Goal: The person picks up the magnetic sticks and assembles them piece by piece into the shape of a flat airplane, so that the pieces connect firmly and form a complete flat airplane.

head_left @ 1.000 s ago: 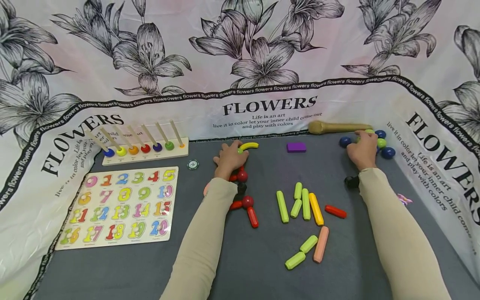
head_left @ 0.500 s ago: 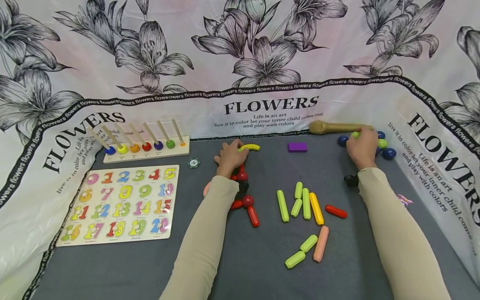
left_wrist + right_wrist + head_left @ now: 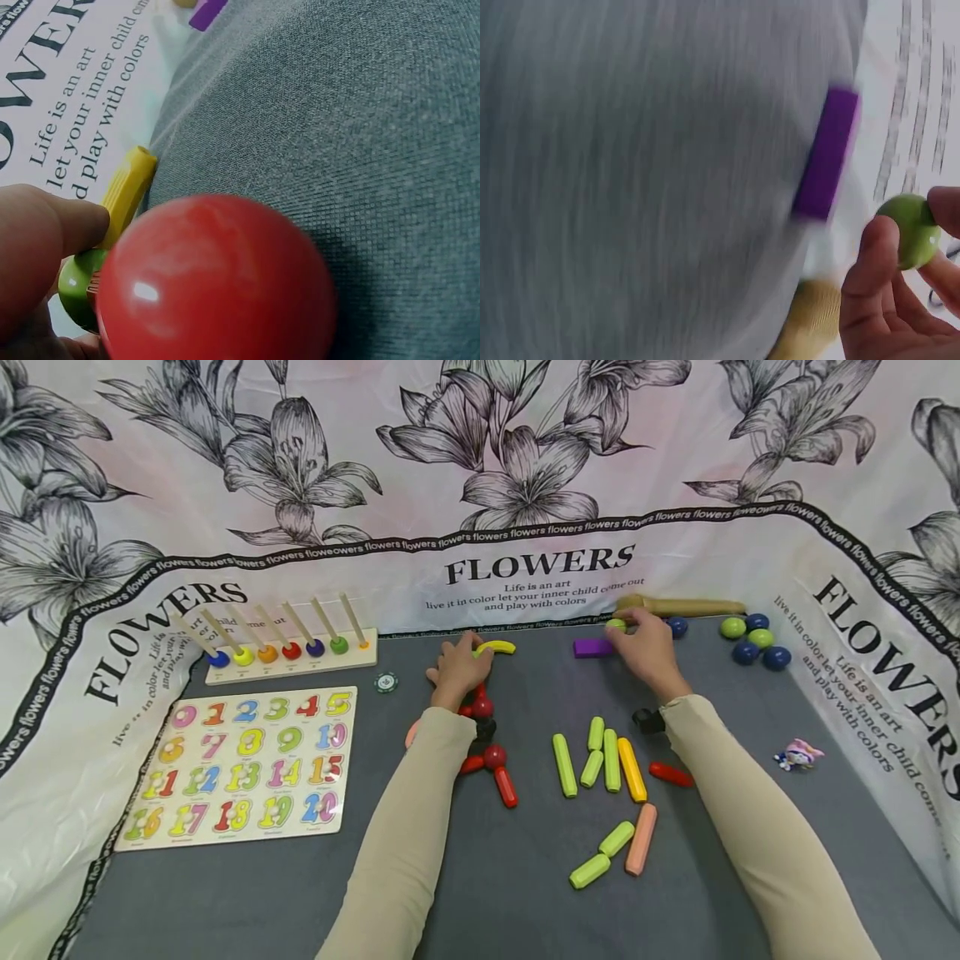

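My right hand pinches a green ball between its fingertips, just above a purple block at the back of the grey mat. My left hand rests on a chain of red balls and sticks, its fingers touching a curved yellow stick and a small green ball. A big red ball fills the left wrist view, close under the hand.
Blue and green balls lie at the back right beside a tan roller. Several green, yellow, red and peach sticks lie mid-mat. A number puzzle board and peg rack sit left; a small pink toy right.
My right hand left the cluster of balls at the back right and moved left with a green ball, now over the purple block. The left hand stayed put.
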{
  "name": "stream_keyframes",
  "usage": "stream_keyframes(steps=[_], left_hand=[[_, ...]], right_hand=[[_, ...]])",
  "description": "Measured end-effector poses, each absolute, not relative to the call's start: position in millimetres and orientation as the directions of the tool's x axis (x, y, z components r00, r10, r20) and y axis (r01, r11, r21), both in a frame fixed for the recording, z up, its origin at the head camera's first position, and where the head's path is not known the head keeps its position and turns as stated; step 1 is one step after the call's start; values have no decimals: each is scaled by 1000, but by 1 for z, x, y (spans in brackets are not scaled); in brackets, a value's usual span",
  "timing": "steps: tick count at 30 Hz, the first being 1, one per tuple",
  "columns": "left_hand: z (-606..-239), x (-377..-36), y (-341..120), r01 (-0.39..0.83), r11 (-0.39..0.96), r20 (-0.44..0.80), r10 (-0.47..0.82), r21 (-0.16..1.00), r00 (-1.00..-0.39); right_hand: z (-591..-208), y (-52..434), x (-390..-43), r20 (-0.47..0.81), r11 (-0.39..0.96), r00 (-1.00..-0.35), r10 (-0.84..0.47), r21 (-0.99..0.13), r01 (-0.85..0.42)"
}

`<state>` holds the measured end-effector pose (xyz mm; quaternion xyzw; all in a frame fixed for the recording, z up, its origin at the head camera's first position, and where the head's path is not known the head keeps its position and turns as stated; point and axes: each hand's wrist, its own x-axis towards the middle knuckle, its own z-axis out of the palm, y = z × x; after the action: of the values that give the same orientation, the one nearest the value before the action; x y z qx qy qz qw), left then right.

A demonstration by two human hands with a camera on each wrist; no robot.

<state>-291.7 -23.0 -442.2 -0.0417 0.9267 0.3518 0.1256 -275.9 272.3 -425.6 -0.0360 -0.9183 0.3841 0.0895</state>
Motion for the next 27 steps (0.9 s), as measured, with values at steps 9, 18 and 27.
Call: stream_keyframes(steps=[9,18,27], left_hand=[[-441,-292,-25,-152,752,-247,15,642,-969],[-442,-293,-26,-156,751,-251,13,642,-968],[-447,-296,-25,-162,764,-278,24,625,-960]], right_hand=[[-431,223,-281,-28,600,-994,-104,-799,-40],[-430,184,-292,-105,558,-968,-230,-829,-43],[-431,173,-298,-160,585,-954,-253,-811,-19]])
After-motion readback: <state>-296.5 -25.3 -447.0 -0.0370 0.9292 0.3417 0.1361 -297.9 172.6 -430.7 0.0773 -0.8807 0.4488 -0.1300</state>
